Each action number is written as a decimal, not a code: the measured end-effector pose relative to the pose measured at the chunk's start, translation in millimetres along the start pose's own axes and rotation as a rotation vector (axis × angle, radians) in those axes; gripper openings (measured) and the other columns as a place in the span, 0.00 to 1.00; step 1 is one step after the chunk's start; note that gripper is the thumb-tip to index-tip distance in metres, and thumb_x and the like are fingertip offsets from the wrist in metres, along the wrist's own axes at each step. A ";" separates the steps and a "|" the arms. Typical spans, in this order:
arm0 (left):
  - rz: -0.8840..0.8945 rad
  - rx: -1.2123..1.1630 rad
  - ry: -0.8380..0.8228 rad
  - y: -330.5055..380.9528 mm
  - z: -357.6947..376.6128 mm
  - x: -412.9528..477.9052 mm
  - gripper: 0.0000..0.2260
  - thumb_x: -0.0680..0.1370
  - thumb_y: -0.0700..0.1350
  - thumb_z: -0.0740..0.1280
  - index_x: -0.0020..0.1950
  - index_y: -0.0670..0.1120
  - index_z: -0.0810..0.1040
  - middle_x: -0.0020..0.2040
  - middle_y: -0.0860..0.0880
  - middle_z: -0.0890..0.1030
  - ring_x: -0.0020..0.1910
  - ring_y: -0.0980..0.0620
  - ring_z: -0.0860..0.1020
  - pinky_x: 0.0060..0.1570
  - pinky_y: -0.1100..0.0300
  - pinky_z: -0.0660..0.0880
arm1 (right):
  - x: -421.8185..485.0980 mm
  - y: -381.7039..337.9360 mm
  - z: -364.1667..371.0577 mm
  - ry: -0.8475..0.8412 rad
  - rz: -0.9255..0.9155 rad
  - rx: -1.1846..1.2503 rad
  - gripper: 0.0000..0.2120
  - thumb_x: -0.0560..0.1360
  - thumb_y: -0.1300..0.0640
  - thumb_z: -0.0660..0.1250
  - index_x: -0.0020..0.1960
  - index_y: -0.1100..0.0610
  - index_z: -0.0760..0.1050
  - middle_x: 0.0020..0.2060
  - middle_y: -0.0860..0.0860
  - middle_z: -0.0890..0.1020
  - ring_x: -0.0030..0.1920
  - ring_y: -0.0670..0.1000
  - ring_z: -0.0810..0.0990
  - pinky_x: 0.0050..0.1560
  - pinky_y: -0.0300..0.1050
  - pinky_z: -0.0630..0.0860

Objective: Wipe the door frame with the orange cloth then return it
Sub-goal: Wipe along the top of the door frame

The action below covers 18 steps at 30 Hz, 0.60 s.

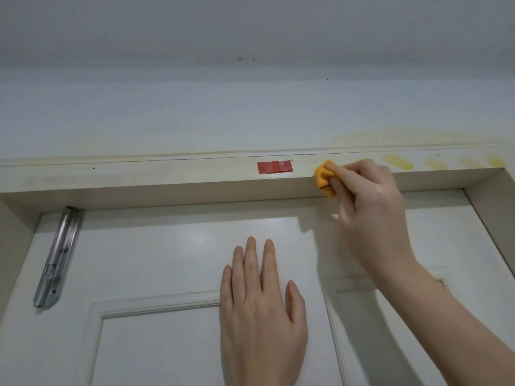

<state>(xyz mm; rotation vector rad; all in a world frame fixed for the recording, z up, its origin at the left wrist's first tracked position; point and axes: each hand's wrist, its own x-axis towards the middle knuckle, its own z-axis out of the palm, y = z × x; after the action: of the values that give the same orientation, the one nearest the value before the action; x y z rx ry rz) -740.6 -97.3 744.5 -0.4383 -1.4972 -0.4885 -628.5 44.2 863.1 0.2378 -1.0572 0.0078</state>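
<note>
1. Nearest, at about six o'clock in the view, the left hand point(262, 310) lay flat against the white door point(167, 260). Its fingers point(250, 260) were straight, slightly spread and pointing to twelve o'clock, holding nothing.
2. The right forearm came in from about four o'clock and rose across the door's right side toward the frame.
3. At about nine o'clock from the left hand, a metal bracket point(57, 257) sat on the door's upper left corner. It slanted from seven o'clock up to one o'clock, and its top end met the underside of the frame.
4. At about two o'clock from the view's centre, the right hand point(370, 218) reached the top of the door frame point(167, 176). Its fingers point(351, 176) were curled round the orange cloth point(323, 176) and gripped it in a bunch.
5. The cloth was pressed on the lower front edge of the frame's head piece, at the hand's ten o'clock side.
6. A strip of red tape point(275, 167) was stuck to the frame's face just beside the cloth, at its nine o'clock and apart from it.
7. Yellow stains point(397, 162) marked the frame's face at three o'clock from the cloth, running on toward the right corner.
8. Beyond the frame, at twelve o'clock, stood the pale wall point(195, 115), with a faint yellow tint just above the stained part.
9. Farthest, at the top, was the grey ceiling point(223, 29), which carried a few small dark specks.
</note>
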 end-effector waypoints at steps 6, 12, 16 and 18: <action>0.005 -0.003 0.005 0.9 0.4 0.0 0.31 0.83 0.58 0.56 0.86 0.51 0.65 0.87 0.47 0.64 0.86 0.44 0.63 0.82 0.44 0.57 | 5.1 28.8 -11.0 0.021 0.093 -0.068 0.11 0.81 0.67 0.68 0.60 0.61 0.85 0.48 0.56 0.81 0.48 0.63 0.77 0.52 0.45 0.70; 0.007 0.009 -0.031 11.6 1.8 -3.2 0.31 0.84 0.59 0.54 0.87 0.52 0.61 0.88 0.48 0.61 0.87 0.46 0.59 0.84 0.44 0.55 | 5.6 21.9 -7.0 -0.013 -0.018 -0.028 0.10 0.82 0.67 0.68 0.61 0.61 0.85 0.48 0.56 0.82 0.48 0.60 0.76 0.53 0.42 0.69; 0.005 -0.007 -0.015 25.3 5.6 -5.9 0.30 0.86 0.59 0.51 0.88 0.53 0.59 0.89 0.50 0.59 0.88 0.48 0.56 0.85 0.46 0.52 | 7.4 46.2 -19.4 0.021 0.098 -0.060 0.10 0.82 0.67 0.67 0.59 0.61 0.85 0.48 0.57 0.81 0.48 0.62 0.76 0.50 0.51 0.72; 0.010 -0.057 -0.016 34.4 9.6 -9.2 0.30 0.86 0.60 0.51 0.89 0.55 0.56 0.89 0.53 0.56 0.89 0.51 0.52 0.85 0.47 0.50 | -1.9 51.6 -26.4 0.011 0.111 -0.045 0.11 0.81 0.67 0.67 0.60 0.61 0.85 0.49 0.57 0.81 0.48 0.62 0.76 0.50 0.54 0.74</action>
<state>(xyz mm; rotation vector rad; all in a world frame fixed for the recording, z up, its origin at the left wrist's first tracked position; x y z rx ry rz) -729.4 -63.0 736.5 -0.4953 -1.4991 -0.5219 -612.9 99.9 858.9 0.1377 -1.0573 0.0849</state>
